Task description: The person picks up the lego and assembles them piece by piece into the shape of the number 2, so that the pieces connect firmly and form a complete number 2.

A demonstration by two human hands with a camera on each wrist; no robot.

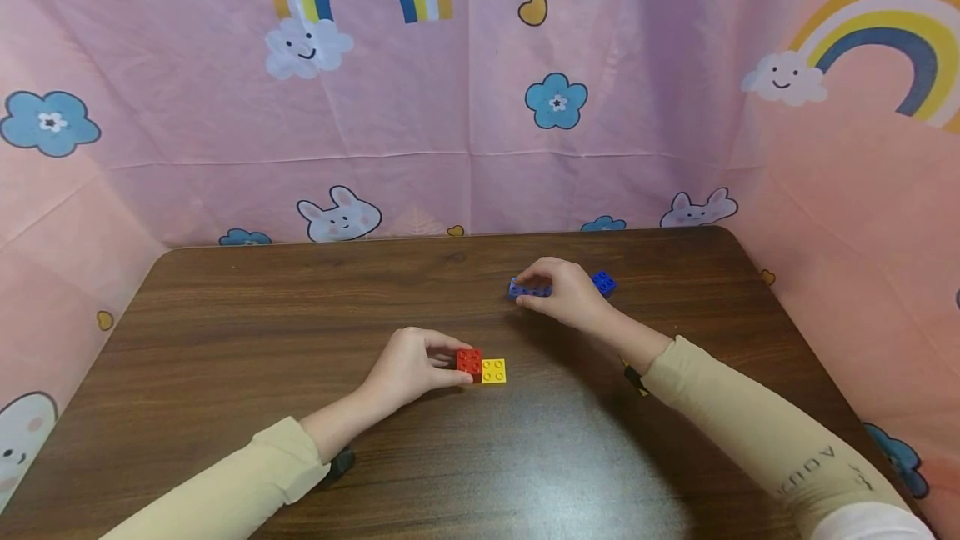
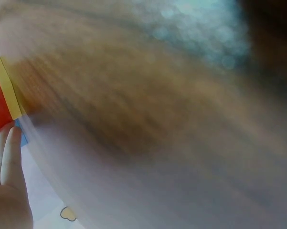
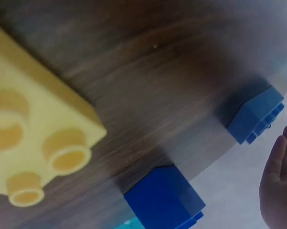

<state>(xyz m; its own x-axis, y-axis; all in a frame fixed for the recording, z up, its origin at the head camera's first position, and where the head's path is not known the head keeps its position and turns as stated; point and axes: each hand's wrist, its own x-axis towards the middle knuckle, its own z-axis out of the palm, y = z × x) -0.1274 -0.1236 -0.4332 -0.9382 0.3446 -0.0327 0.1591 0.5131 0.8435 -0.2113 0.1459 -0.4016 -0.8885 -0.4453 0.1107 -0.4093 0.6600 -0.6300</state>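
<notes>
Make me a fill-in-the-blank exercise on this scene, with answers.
The left hand holds a square studded plastic brick coloured ____.
In the head view, a yellow studded plastic brick sticks out on that brick's ____ side.
The right hand is nearest to a rectangular studded plastic brick coloured ____.
The striped arches printed on the pink cloth backdrop are ____.
Answers: red; right; blue; rainbows.

From afar I hold my left arm [image 1: 232, 473] and right arm [image 1: 750, 423] stretched forward. My left hand [image 1: 405, 367] pinches with thumb [image 1: 450, 377] and fingers [image 1: 444, 341]; my right hand [image 1: 567, 293], farther out, holds its thumb and fingers apart.
</notes>
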